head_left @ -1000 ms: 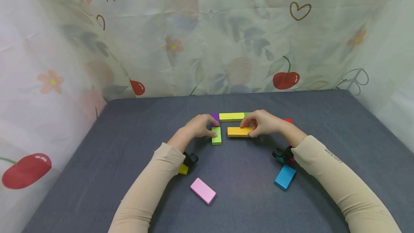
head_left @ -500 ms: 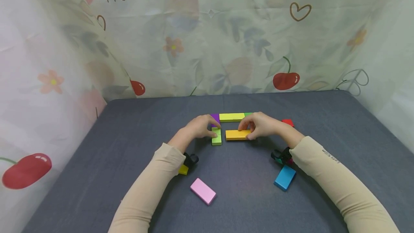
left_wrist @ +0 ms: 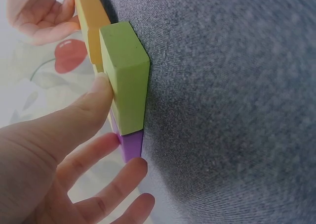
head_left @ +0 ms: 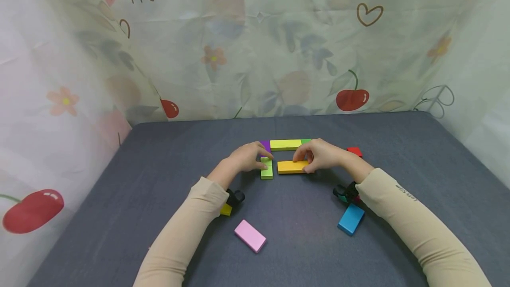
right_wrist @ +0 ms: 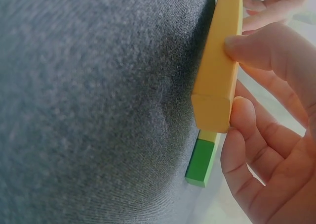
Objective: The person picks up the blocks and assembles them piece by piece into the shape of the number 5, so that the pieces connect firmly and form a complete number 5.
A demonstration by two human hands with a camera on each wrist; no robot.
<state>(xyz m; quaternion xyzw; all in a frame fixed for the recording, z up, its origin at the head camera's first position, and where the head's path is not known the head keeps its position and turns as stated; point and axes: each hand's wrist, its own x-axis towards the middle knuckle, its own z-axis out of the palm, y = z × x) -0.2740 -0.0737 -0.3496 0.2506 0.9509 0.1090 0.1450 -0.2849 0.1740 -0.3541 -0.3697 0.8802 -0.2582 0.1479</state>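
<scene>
1. On the grey cloth-covered bench (head_left: 303,256), the right hand (head_left: 324,153) pinches an orange block (head_left: 290,167), thumb on its near side and fingers on its far side.
2. The orange block lies lengthwise, roughly parallel to the far edge of the bench; I cannot tell whether it touches the cloth.
3. The left hand (head_left: 247,156) has its thumb against a lime block (head_left: 266,174), its other fingers spread loosely by a purple block (head_left: 265,146).
4. The lime block stands just beside the left end of the orange block, a narrow gap between them, and meets the purple block.
5. Nearer the far edge, a long yellow block (head_left: 285,145) runs from the purple block to a green block (head_left: 306,141).
6. A red block (head_left: 354,151) sits toward the far right corner.
7. Nearer the person lie a pink block (head_left: 250,236) and a blue block (head_left: 350,219), well apart.
</scene>
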